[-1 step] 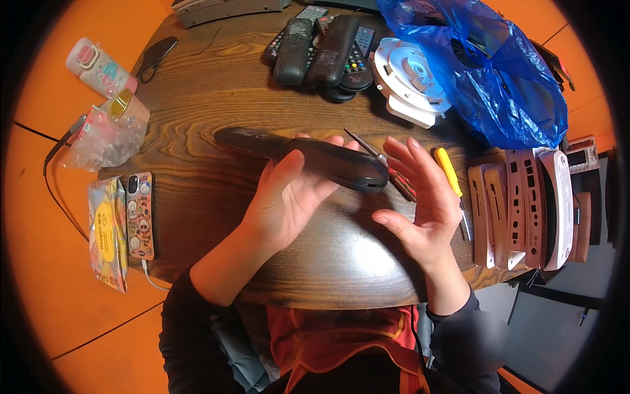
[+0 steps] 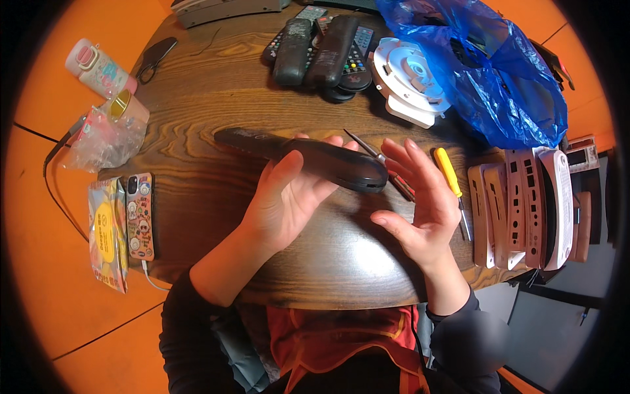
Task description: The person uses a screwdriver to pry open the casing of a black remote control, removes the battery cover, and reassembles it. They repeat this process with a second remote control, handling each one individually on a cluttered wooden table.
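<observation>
Phone in a sticker case lies at the tabletop left edge. Left hand is clamped under a long black remote, holding it above the wood, same as 0.0 s ago. Right hand hovers just beside it, fingers spread, empty. Yellow screwdriver lies further right.

One head-worn fisheye view looks steeply down, close over the wooden table. Both forearms enter from the lower edge; the fingers sit near the picture's middle, with the far table edge beyond the fingertips, bending toward the rim.
</observation>
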Demonstrator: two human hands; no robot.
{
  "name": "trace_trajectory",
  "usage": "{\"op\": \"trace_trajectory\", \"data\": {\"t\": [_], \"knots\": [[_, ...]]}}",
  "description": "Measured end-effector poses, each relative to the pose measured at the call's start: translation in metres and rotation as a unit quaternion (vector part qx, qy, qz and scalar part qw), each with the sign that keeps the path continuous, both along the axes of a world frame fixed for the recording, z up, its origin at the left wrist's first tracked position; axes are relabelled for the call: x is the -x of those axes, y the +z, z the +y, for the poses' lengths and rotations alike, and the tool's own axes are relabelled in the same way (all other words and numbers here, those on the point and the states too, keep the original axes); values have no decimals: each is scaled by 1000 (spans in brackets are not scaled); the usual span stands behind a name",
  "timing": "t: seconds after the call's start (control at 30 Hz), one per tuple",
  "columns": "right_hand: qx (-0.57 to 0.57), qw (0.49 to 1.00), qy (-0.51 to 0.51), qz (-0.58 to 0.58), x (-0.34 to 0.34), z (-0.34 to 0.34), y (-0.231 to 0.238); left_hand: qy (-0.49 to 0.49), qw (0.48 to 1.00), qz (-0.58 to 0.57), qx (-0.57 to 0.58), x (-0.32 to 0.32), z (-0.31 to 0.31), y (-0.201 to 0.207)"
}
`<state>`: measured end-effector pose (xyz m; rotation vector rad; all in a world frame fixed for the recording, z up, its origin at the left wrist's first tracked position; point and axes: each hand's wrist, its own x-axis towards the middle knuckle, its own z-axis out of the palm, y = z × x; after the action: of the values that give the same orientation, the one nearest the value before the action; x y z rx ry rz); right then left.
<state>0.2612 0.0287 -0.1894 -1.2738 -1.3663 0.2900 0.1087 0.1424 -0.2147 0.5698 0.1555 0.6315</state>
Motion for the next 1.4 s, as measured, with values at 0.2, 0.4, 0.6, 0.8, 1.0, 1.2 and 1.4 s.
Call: {"op": "trace_trajectory", "data": {"t": [0.2,0.4,0.6,0.8,1.0,1.2,1.4], "knots": [[-28,994,44,-94,1,2,3,-30,999,-38,22,-2,0,1],[-50,991,64,-109,-2,4,3,-60,997,-33,26,-1,0,-1],[-29,994,24,-105,2,-1,10,-87,995,27,46,-4,-8,-2],[-19,990,-11,-137,-1,-2,10,138,771,152,-602,12,-10,15],[-49,989,27,-137,9,1,10,300,607,125,-725,3,-9,17],[-65,988,106,-92,3,1,13,289,659,59,-692,6,-11,17],[-119,980,131,-90,6,-1,11,289,644,16,-708,9,-13,20]]}}
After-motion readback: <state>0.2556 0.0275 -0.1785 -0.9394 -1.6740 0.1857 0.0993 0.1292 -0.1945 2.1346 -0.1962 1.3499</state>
